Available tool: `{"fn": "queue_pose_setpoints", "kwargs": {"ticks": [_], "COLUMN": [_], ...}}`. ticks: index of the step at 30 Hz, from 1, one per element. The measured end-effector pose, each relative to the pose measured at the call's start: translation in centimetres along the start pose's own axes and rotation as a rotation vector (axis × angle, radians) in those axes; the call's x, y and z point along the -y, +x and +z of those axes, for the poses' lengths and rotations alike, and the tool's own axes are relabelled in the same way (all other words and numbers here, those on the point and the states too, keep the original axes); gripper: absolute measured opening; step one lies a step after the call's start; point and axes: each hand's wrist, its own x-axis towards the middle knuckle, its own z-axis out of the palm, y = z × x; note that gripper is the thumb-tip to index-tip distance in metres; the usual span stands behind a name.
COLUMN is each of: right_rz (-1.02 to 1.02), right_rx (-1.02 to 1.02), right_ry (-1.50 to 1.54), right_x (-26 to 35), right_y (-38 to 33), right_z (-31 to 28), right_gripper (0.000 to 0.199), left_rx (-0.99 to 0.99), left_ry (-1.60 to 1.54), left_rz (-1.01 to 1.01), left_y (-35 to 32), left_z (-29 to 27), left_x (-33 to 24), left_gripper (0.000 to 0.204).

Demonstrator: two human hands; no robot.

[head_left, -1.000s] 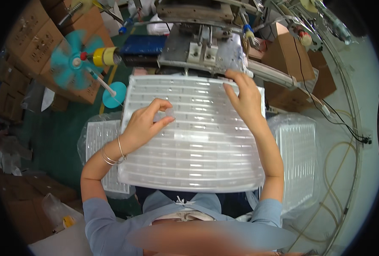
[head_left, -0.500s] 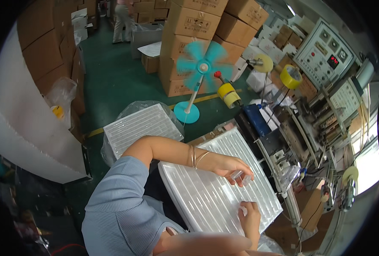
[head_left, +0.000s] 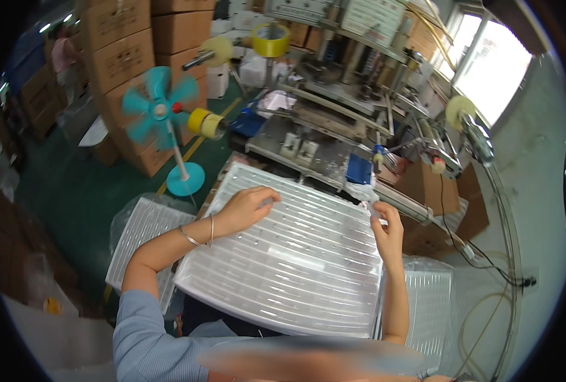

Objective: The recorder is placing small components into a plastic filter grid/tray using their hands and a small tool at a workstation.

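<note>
In front of me lies a large whitish, translucent tray (head_left: 296, 290) with long parallel ribbed rows. Small clear bits dot its far rows. Above its far left part, my left hand (head_left: 250, 209) is closed, fingers curled round a small clear plastic piece (head_left: 267, 202). At the tray's far right corner my right hand (head_left: 389, 228) is raised, thumb and fingers bent together about another small clear piece (head_left: 374, 211); its shape is hard to make out.
A bench machine (head_left: 321, 124) with metal rails stands beyond the tray. A turquoise fan (head_left: 160, 112) is at the left, before stacked cartons (head_left: 120, 48). More ribbed trays lie left (head_left: 144, 235) and right (head_left: 428, 305). A cardboard box (head_left: 432, 188) stands at right.
My view has swung right toward the machine. The hands have moved apart: the left is over the tray's far left part, the right at its far right corner.
</note>
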Motion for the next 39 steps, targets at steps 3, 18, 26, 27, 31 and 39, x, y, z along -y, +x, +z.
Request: {"fn": "queue_pose_setpoints", "kwargs": {"ticks": [3, 18, 26, 27, 31, 39], "right_rz": [-0.052, -0.182, -0.252, -0.234, -0.235, -0.43], "right_rx": [-0.048, -0.204, -0.193, -0.188, -0.229, -0.209], "right_ry": [0.112, -0.019, -0.316, -0.357, -0.423, -0.256], "right_x": [-0.7, 0.1, 1.0, 0.6, 0.2, 1.9], "right_y": [0.1, 8.9, 13.5, 13.8, 14.3, 8.2], "right_z": [-0.4, 6.6, 11.6, 11.5, 12.7, 3.6], "right_gripper": [0.025, 0.023, 0.014, 0.013, 0.012, 0.025], "left_rx": [-0.137, 0.013, -0.212, -0.251, -0.39, -0.222], "left_ry": [0.248, 0.948, 0.798, 0.744, 0.549, 0.317], "left_rz": [0.073, 0.205, 0.422, 0.502, 0.568, 0.45], "left_y": [3.4, 18.8, 15.1, 15.4, 12.3, 2.9], "left_z": [0.7, 3.0, 2.2, 2.2, 2.1, 0.3], "left_x": [-0.5, -1.3, 0.4, 0.7, -0.7, -2.4], "left_gripper": [0.025, 0.019, 0.029, 0.028, 0.029, 0.03]}}
